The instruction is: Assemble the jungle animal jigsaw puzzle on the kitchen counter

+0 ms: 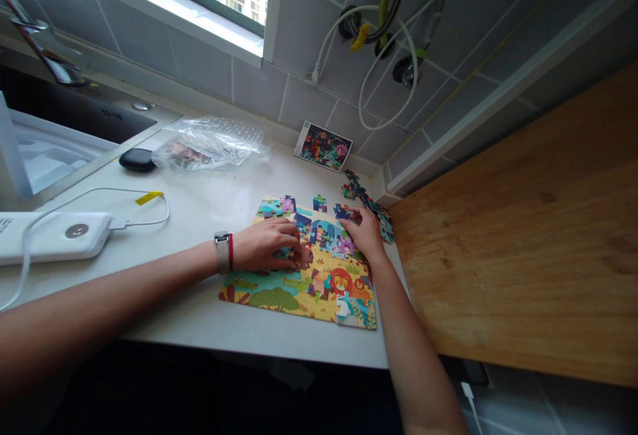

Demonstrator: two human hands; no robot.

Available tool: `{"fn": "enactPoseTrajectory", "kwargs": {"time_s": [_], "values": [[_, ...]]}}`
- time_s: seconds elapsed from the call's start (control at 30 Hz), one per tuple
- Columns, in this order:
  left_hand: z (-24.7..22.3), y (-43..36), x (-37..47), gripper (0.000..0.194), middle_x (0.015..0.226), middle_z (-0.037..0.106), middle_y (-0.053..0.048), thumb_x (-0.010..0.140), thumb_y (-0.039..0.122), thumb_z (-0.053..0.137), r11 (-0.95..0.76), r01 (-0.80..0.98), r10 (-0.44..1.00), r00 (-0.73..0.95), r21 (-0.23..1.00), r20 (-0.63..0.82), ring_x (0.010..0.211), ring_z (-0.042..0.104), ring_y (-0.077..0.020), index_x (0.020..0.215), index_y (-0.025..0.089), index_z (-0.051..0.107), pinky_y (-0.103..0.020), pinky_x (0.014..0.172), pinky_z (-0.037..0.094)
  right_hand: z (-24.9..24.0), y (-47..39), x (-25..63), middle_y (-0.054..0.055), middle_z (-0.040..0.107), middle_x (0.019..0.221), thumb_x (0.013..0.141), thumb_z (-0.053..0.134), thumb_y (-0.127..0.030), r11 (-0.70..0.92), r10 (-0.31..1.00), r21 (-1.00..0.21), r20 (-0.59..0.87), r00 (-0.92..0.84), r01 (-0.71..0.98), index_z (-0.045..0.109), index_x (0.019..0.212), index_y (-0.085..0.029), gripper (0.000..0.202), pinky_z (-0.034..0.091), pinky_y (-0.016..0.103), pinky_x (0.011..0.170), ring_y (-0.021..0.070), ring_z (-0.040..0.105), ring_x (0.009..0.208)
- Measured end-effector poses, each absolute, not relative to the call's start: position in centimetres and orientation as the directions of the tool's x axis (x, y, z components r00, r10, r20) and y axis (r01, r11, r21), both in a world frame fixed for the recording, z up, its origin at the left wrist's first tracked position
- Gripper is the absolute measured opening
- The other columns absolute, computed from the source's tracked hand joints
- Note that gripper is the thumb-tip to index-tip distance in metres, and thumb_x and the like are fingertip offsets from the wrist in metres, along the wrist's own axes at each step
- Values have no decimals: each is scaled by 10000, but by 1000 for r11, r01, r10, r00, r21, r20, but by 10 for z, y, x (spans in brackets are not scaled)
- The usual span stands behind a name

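A colourful animal jigsaw puzzle (279, 297) lies on the white countertop in front of me. My left hand (269, 244) rests over its left and middle part, fingers bent and thumb apart from them, hiding some of the picture. At the puzzle's upper right edge, my right hand (365, 230) pinches a dark blue puzzle piece (341, 211) between thumb and fingers. A loose piece (319, 203) lies just above the puzzle's top edge. Beyond my right hand, a pile of loose puzzle pieces (355, 189) stretches along the counter's right side.
A small reference picture (323, 147) leans by the tiled wall. Crumpled clear plastic (214, 146) and a black rounded object (137, 160) lie at the back left. A white power strip (54, 236) with a cable is on the left, near the sink. A wooden panel (523, 236) borders the right.
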State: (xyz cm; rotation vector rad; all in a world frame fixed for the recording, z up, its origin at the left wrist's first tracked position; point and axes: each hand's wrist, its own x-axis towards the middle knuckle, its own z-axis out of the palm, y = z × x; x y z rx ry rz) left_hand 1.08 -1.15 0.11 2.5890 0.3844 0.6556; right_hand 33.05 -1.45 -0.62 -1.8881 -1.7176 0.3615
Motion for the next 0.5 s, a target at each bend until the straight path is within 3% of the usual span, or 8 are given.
{"fn": "enactPoseTrajectory", "kwargs": {"time_s": [0.1, 0.17, 0.5], "values": [[1, -11, 11, 232, 1028, 706, -60, 941, 435, 732, -857, 159, 378, 841, 490, 387, 947, 650, -222, 1054, 232, 735, -347, 865, 500, -11, -12, 334, 175, 689, 1263, 780, 777, -420, 8, 964, -530, 229, 134, 848, 705, 1249, -167, 538, 484, 452, 1051, 318, 645, 1148], [2, -10, 11, 277, 1036, 710, -64, 943, 471, 723, -852, 176, 396, 832, 492, 389, 942, 652, -227, 1067, 223, 723, -355, 867, 501, -14, -10, 336, 165, 709, 1261, 777, 779, -418, 30, 963, -536, 242, 119, 844, 728, 1233, -173, 520, 465, 471, 1081, 329, 645, 1173], [3, -8, 9, 255, 1019, 709, -76, 1019, 434, 617, -865, 233, 419, 824, 445, 382, 910, 636, -223, 1051, 203, 721, -365, 866, 488, -16, -9, 341, 121, 715, 1085, 724, 821, -469, 69, 946, -623, 290, 148, 779, 792, 1142, -200, 498, 565, 422, 899, 276, 684, 939]]}}
